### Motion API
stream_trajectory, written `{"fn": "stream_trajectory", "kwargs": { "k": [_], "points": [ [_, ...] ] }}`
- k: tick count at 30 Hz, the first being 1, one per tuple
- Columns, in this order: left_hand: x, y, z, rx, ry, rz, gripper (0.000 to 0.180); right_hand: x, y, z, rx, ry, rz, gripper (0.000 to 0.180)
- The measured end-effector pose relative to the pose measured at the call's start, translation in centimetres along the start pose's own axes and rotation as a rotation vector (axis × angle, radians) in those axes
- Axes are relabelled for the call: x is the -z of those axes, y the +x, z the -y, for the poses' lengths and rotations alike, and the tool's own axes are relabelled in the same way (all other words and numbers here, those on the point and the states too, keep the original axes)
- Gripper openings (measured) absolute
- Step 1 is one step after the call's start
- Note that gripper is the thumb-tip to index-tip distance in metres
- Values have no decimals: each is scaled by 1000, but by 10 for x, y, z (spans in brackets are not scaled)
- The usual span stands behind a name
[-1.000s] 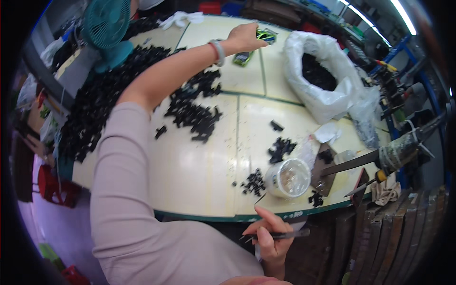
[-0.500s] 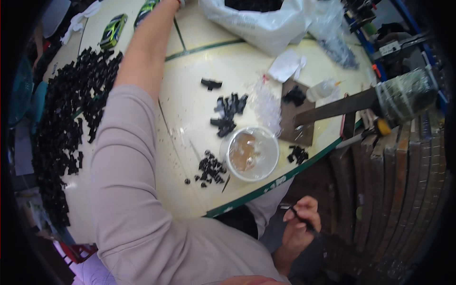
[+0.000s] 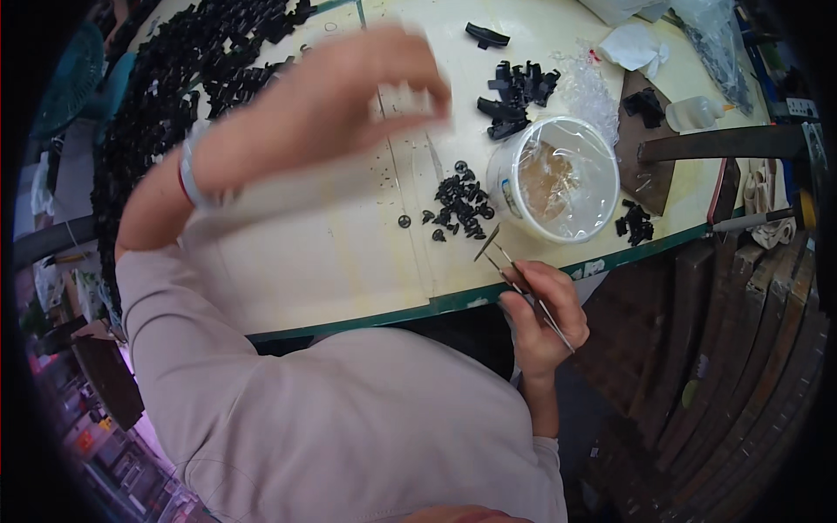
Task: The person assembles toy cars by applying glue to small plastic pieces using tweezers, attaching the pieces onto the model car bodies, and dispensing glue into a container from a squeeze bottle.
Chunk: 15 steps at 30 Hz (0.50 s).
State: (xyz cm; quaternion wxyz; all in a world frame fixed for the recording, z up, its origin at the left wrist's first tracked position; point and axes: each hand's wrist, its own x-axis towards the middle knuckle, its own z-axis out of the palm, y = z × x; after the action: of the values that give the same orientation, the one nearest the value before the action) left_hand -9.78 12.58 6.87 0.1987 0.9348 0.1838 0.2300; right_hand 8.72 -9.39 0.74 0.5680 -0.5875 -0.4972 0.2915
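My left hand (image 3: 370, 91), smeared by motion, hovers over the table at the upper left; its thumb and fingers are apart and nothing shows between them. Below the table's front edge, my right hand (image 3: 549, 315) grips metal tweezers (image 3: 542, 307). At the tweezer tips, a thin dark piece (image 3: 486, 244) lies crosswise; its kind is too small to tell. Just beyond it is a heap of small round black parts (image 3: 460, 205). Right of the heap stands a white plastic tub (image 3: 571, 228) with clear film and something brownish inside.
Black moulded pieces (image 3: 519, 87) lie behind the tub, and a large pile (image 3: 209, 57) of them covers the upper left. A brown board (image 3: 641, 174), a metal bar (image 3: 724, 144), a small bottle (image 3: 695, 113) and more black parts (image 3: 635, 222) are at the right. The table's green edge (image 3: 453, 302) runs in front.
My left hand has come back from the far green toy cars, which are out of view now. My right hand has risen to the table edge with the tweezers. The view has shifted.
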Motion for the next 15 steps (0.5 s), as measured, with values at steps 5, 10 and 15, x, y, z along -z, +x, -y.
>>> {"fn": "stream_trajectory", "kwargs": {
  "k": [5, 10, 15],
  "points": [
    [-37, -45, -43, -2, -237, 86, 21, -12, 0, -9, -3, 154, -50, 27],
    [-48, -43, -38, 4, -243, 53, 24, -13, 5, -8, -1, 51, -19, 23],
    [-46, -36, -40, -50, -287, 59, 29, -10, 2, -6, -11, 158, -81, 23]
  ]
}}
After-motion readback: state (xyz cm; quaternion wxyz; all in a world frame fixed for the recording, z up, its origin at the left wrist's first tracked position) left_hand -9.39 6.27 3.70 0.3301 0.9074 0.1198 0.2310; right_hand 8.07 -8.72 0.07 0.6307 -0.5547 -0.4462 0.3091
